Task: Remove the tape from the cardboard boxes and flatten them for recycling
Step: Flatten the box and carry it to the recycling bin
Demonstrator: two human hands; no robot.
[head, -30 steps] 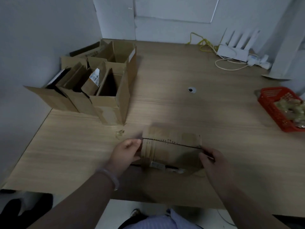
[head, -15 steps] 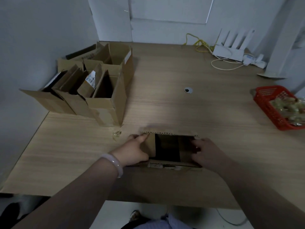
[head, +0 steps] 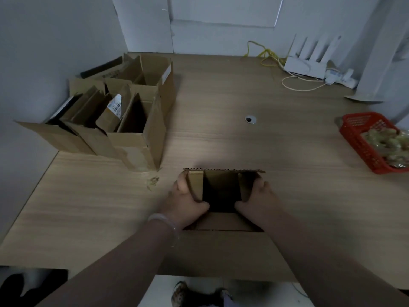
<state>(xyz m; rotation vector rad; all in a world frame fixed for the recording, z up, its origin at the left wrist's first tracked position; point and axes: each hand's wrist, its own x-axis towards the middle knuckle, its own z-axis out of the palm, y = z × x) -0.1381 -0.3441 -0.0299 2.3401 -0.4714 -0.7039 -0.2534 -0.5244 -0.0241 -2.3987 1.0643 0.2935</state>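
The left hand [head: 186,200] and right hand [head: 257,197] each hold a side flap [head: 195,185] of the light, stiff-looking cardboard box [head: 220,185], a good place to pull.

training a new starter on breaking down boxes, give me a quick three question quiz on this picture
1. True or false: the left hand and the right hand both grip the box.
2. The top of that box is: A taped shut, B open, C pressed flat.
3. Fill in: the crumpled clear scrap lies on the table to the box's ____ (left or right).

Key: 1 true; 2 B; 3 left.
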